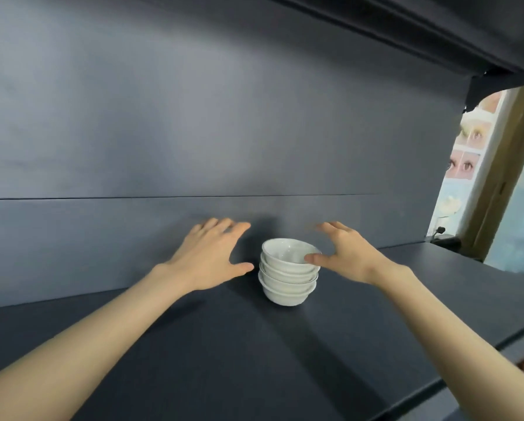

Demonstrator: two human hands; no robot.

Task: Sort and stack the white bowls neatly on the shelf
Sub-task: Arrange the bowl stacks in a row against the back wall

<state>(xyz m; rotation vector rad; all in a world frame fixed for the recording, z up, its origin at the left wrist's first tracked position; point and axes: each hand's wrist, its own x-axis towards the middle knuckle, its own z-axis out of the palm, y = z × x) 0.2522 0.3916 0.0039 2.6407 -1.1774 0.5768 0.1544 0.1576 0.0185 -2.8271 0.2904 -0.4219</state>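
Observation:
A stack of white bowls (288,275) stands upright on the dark blue shelf (194,344), near its back wall. The bowls nest inside one another, the top one showing its hollow. My left hand (207,258) hovers just left of the stack, fingers spread, thumb close to the bowls without touching them. On the other side, my right hand (342,253) is spread too, and its thumb tip rests at the top bowl's right rim. Neither hand grips a bowl.
The shelf's dark back wall (224,117) rises right behind the stack. An upper shelf board (437,25) overhangs at top right. Past the shelf's right end a doorway and wall posters (467,153) show. The shelf's front edge runs at lower right.

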